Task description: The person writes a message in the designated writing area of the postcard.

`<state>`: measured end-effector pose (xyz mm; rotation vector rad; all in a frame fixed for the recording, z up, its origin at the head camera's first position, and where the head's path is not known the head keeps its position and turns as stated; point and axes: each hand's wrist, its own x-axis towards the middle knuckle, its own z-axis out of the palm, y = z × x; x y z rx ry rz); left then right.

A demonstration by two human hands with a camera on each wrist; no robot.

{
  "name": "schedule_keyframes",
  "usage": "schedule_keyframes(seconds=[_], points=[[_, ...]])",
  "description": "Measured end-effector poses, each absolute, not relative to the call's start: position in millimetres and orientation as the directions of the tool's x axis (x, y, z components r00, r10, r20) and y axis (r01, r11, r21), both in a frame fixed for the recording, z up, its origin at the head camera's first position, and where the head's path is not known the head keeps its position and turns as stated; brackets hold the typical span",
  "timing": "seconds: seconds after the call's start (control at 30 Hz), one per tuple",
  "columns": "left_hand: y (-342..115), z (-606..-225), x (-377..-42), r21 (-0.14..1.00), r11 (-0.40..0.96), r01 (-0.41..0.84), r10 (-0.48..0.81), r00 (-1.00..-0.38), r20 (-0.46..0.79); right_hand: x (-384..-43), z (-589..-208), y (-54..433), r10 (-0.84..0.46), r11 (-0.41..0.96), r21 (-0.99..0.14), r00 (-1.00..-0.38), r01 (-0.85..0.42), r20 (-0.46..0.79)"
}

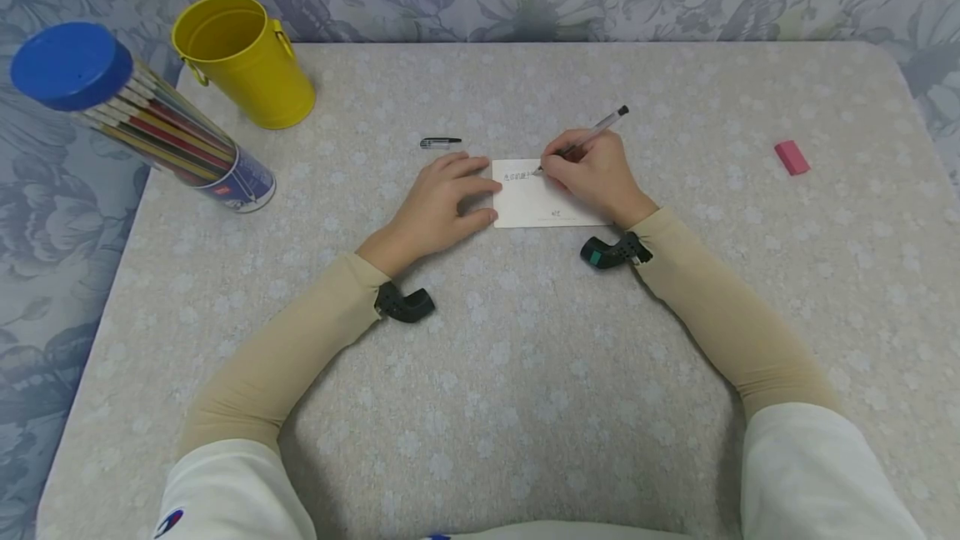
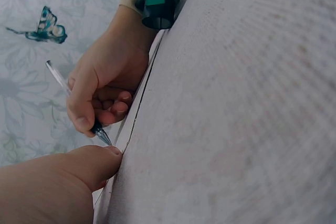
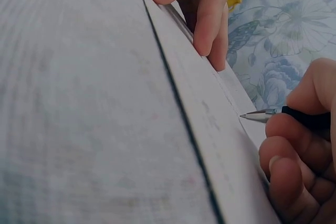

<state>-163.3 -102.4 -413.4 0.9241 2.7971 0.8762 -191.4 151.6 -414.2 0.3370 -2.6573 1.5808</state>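
A small white card (image 1: 525,202) lies on the table, with a line of handwriting near its top and a short mark near its bottom edge. My right hand (image 1: 600,173) pinches a clear-barrelled pen (image 1: 606,122), its tip at the end of the upper line. In the right wrist view the metal tip of the pen (image 3: 257,115) meets the card (image 3: 210,114). My left hand (image 1: 442,202) rests flat, fingers spread, with thumb and fingertips at the card's left edge. Just beyond that hand lies a black-and-clear pen cap (image 1: 441,142).
At the back left stand a yellow bucket (image 1: 277,82) and a clear tube of pencils (image 1: 180,132) with a blue lid (image 1: 71,65). A pink eraser (image 1: 792,157) lies to the right. A flowered wall covering borders the table's back edge.
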Motion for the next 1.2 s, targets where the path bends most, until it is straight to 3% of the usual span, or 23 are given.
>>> schedule_keyframes(seconds=[1.2], points=[[-102.5, -413.0, -162.8, 0.543, 0.649, 0.533, 0.569, -0.814, 0.118, -191.7, -416.1, 151.3, -0.172, 0.453, -0.862, -0.971, -0.228, 0.167]])
